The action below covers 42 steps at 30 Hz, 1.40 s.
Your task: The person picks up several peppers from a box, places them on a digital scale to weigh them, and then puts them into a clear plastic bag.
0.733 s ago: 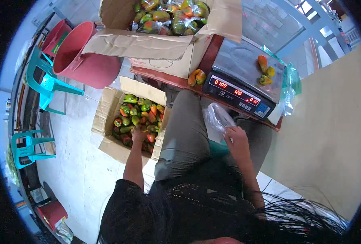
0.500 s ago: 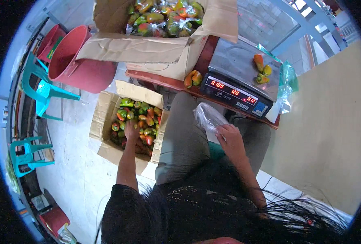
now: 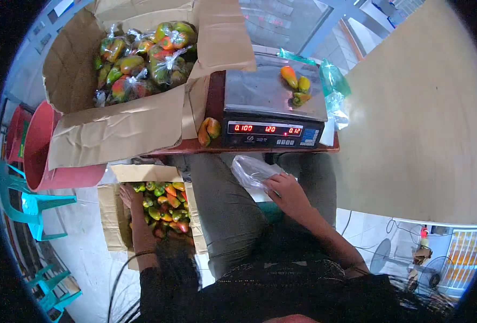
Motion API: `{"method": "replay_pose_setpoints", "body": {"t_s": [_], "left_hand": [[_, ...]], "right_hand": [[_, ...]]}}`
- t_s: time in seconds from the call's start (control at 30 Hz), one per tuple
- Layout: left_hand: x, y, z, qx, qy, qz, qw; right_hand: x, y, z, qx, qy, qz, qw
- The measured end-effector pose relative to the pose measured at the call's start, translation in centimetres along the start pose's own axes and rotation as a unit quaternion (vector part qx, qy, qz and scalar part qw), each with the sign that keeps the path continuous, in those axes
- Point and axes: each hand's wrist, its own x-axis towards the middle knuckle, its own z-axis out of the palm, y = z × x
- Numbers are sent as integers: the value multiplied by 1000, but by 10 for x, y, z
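Note:
A carton of loose red, orange and green bell peppers [image 3: 165, 202] sits low at my left. My left hand [image 3: 131, 198] reaches in along its left wall, fingers stretched out with no pepper visible in them. Over my lap, my right hand [image 3: 288, 192] is closed on the edge of a clear plastic bag [image 3: 249, 171], which looks empty. In front of me is a digital scale [image 3: 273, 132] with its red display lit. Several peppers [image 3: 289, 77] lie on its metal pan. One orange-green pepper [image 3: 210, 132] rests on the table left of the scale.
A large open carton [image 3: 120, 137] holding bagged peppers [image 3: 133, 64] stands at the far left. Beyond it are a red tub [image 3: 69, 177] and a teal chair [image 3: 44, 202]. Green plastic bags [image 3: 333, 78] lie right of the scale, beside a wide pale board [image 3: 405, 124].
The view has turned, and the scale and large carton sit further left in it. My left hand has moved from the carton's middle to its left side. My right hand keeps the bag.

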Motion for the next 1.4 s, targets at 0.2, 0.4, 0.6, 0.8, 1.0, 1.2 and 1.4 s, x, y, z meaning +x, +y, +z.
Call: {"method": "replay_pose_setpoints", "body": {"t_s": [0.2,0.4,0.6,0.8,1.0,1.2,1.4], "left_hand": [[-4,13,-6,-86,-52,0,995],[20,-17,40,-130,-129,-16,983],[19,-12,37,-107,-226,-68,966],[-18,-3,32,-105,-59,13,993],[-68,-35,61,-380,53,-126,915],[-109,-4,-40,-716,-150,-216,647],[-114,113,-213,-700,-193,77,683]], "right_hand": [[9,-3,5,8,5,-3,1000],[12,-3,9,13,-2,6,1000],[13,0,13,24,4,-5,1000],[10,3,15,29,-16,-24,999],[8,3,15,54,-7,-61,997],[0,15,20,86,34,-64,994],[-16,29,15,96,77,-72,990]]}}
